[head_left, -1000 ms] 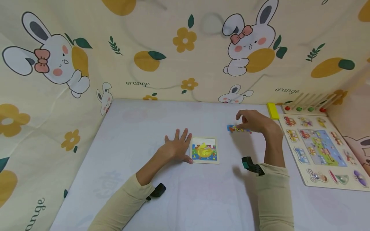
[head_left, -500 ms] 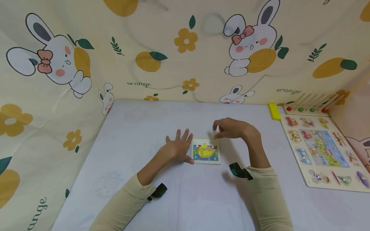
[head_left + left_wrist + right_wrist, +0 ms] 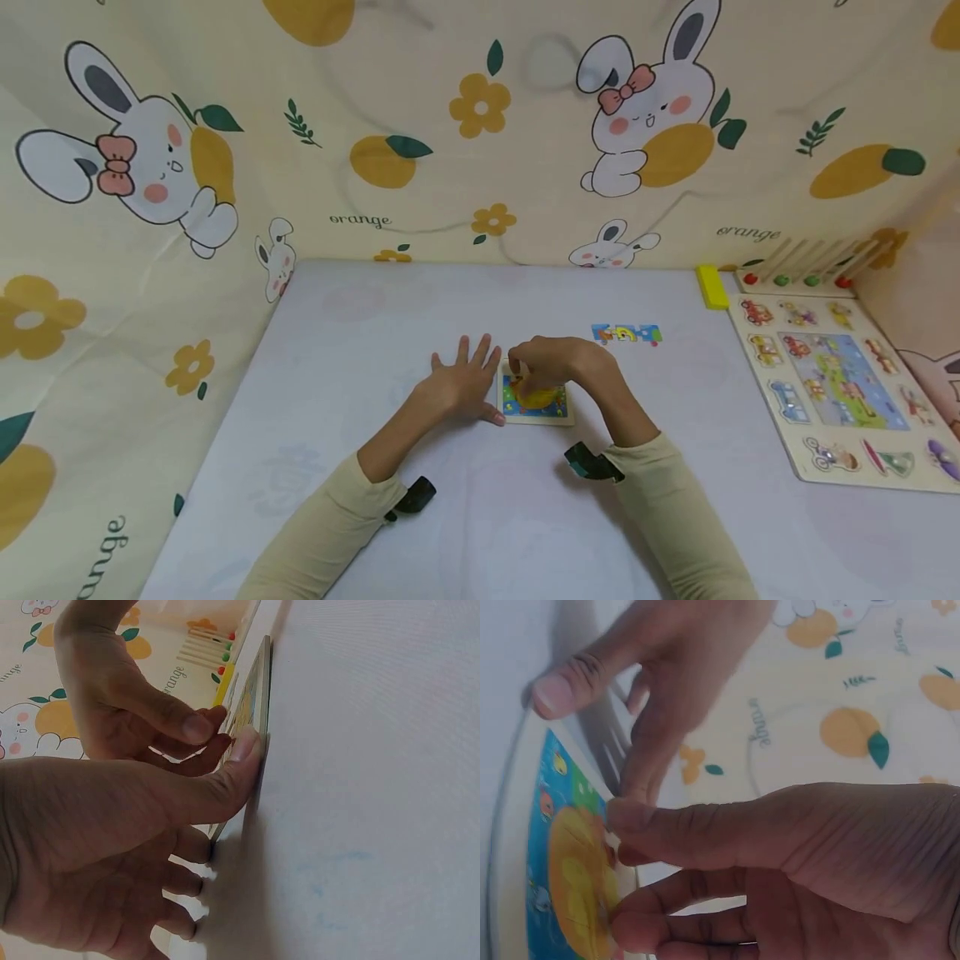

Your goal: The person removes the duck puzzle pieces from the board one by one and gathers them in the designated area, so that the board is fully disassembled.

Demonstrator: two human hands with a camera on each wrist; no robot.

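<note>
My left hand (image 3: pixel 459 387) lies spread on the table at the left side of a small framed jigsaw puzzle (image 3: pixel 536 418). Its thumb (image 3: pixel 244 742) touches the frame's edge. A yellow, duck-like picture on blue fills the puzzle, as the right wrist view shows. Over the puzzle's upper part is my right hand (image 3: pixel 551 360), fingers bent, thumb (image 3: pixel 634 816) close to the index fingertip. Those fingertips reach the upper rim of the picture. Whether they pinch a puzzle piece cannot be made out. Beyond the right hand lies a short row of colourful puzzle pieces (image 3: pixel 626 333).
On the right lies a large wooden vehicle puzzle board (image 3: pixel 847 392). Behind it stands a rack of pegs with red and green beads (image 3: pixel 812 282). A yellow block (image 3: pixel 712 287) sits beside them. A cloth wall (image 3: pixel 420 100) with rabbits borders the table.
My right hand has moved left and nearer, from the row of pieces to the framed puzzle. The row, partly covered before, shows fully now. My left hand stays in place.
</note>
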